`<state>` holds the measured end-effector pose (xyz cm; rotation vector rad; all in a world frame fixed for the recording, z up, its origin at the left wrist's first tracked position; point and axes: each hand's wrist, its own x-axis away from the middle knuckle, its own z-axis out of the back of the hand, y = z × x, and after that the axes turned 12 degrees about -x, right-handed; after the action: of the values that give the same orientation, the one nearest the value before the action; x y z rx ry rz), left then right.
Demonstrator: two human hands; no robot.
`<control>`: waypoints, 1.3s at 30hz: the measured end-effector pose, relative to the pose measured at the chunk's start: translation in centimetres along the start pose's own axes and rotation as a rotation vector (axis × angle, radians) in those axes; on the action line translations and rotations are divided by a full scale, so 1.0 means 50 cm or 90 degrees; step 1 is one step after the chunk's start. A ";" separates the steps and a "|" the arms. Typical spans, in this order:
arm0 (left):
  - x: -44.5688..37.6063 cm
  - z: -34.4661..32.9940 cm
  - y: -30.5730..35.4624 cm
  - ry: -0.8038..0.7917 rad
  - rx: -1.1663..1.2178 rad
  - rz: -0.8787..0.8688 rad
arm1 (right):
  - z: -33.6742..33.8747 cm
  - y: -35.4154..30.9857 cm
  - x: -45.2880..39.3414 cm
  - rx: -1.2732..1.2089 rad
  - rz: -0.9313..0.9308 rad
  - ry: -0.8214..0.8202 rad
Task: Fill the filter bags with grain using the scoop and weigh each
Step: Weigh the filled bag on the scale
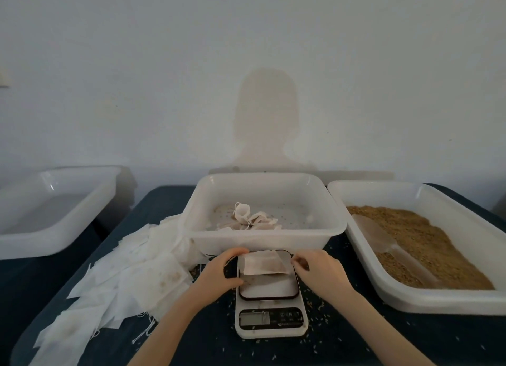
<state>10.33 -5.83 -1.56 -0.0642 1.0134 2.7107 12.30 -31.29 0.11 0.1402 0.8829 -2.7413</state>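
Table (82,256): dark navy, speckled with pale stray grains.
Three tubs, all milky white plastic: left tub (54,237), middle tub (262,235), right tub (427,297).
Grain (427,242) in right tub: golden brown, finely flecked.
Scoop (383,239): clear, faintly frosted, grain tint showing through.
Bags (254,220) in middle tub: off-white with tan showing through; tub floor dotted with brown grains.
Flat bags (123,278): white, a few faint yellowish stains.
Bag on scale (265,264): white, brownish patch in its middle.
Scale (271,322): white body, black-rimmed white platform, black panel, grey display.
Wall (246,37): pale grey-white, brownish-grey shadow.
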 end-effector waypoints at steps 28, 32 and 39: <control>0.005 0.034 -0.049 0.197 0.053 0.113 | -0.007 -0.001 0.007 -0.026 0.009 0.036; 0.001 0.029 -0.036 0.180 0.006 0.100 | -0.009 -0.018 0.003 -0.043 0.020 0.012; -0.044 0.009 0.031 0.063 -0.392 -0.037 | -0.078 -0.123 -0.010 0.026 0.188 -0.058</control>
<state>12.12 -7.11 0.06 -0.3315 0.1595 2.8773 11.16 -24.10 0.47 0.1394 0.7194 -2.4702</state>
